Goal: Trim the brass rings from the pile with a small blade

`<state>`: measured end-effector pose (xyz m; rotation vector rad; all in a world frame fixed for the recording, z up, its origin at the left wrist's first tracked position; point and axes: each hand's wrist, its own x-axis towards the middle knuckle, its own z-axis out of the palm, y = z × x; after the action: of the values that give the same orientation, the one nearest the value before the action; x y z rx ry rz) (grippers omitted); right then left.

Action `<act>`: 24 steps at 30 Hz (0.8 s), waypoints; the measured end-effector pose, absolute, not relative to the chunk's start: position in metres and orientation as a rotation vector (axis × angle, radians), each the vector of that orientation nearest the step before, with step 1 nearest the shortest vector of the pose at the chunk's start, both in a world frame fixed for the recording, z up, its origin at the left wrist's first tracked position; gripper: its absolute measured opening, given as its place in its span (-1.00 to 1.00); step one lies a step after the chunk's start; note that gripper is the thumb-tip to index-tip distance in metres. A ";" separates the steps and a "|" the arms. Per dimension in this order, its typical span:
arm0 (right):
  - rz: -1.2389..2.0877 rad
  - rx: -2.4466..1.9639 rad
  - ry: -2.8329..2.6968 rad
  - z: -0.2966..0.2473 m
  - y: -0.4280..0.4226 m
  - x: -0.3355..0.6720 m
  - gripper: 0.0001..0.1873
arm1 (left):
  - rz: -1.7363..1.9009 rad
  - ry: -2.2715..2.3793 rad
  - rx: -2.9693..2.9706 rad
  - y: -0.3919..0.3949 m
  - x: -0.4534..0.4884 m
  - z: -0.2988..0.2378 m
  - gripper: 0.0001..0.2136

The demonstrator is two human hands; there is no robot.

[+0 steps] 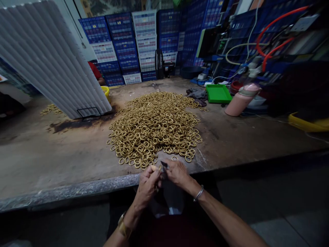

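A big heap of brass rings point(155, 125) lies on the worn table point(51, 154). At the table's near edge my left hand point(147, 183) is closed, pinching one brass ring point(159, 168) between fingers and thumb. My right hand point(176, 171) is closed too, gripping a small dark tool point(163, 164) whose tip meets that ring. Both hands touch each other just in front of the heap. A white bag point(169, 202) hangs under them at my lap.
A white corrugated panel point(48, 58) leans at the left, with a smaller ring pile point(50, 109) beyond it. A green tray point(218, 93), a pink flask point(243, 99) and a yellow bin point(308, 124) stand right. Blue and white crates point(133, 44) are stacked behind. A person in red point(95, 72) sits far left.
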<state>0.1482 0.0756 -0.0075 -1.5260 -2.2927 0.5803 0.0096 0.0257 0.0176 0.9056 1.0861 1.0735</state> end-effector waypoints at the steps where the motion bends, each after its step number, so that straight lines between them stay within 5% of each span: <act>1: 0.550 -1.569 -2.274 -0.008 0.077 0.151 -0.77 | 1.047 1.038 0.858 0.022 0.010 0.020 -0.76; 11: 0.328 -1.953 -2.104 0.000 0.082 0.174 -0.75 | 1.077 0.907 0.496 0.024 0.008 0.012 -0.77; 24: 0.280 -1.944 -2.146 0.003 0.080 0.169 -0.79 | 1.050 0.709 0.160 0.034 0.002 0.005 -0.81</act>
<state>0.1687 0.0804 0.0028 -1.9437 -2.1462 0.2804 0.0023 0.0344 0.0052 0.1601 0.7093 1.0502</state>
